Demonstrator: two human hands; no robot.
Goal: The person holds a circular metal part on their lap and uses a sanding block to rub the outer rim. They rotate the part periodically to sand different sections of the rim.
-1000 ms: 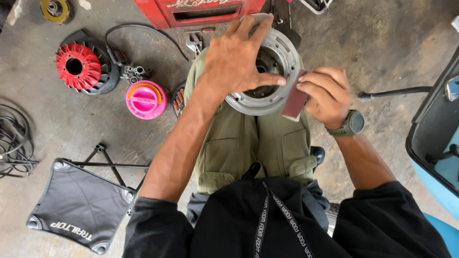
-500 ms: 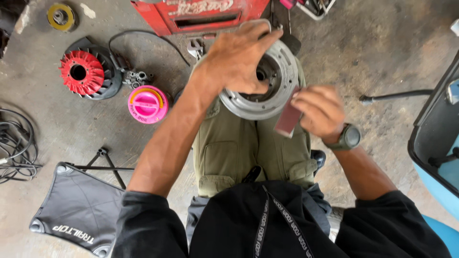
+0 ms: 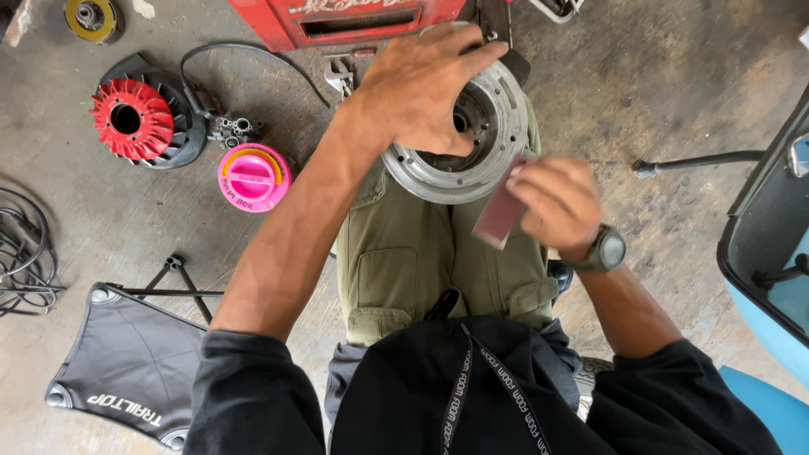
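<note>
A round grey metal engine part (image 3: 497,143), ring-shaped with a hollow middle, rests on my knees over green trousers. My left hand (image 3: 421,84) lies across its top and grips it, fingers spread over the far rim. My right hand (image 3: 556,202), with a dark watch on the wrist, pinches a small reddish-brown strip of sandpaper (image 3: 499,212) against the part's near right edge.
On the concrete floor at left lie a red finned fan in a black housing (image 3: 135,122), a small carburettor (image 3: 234,131), a pink round cap (image 3: 253,177), cables (image 3: 21,253) and a black folding stool (image 3: 126,362). A red machine (image 3: 354,21) stands ahead; a blue vehicle (image 3: 771,244) is at right.
My right hand has slid with the sandpaper down along the part's right edge, towards me. My left hand has kept its grip on the part.
</note>
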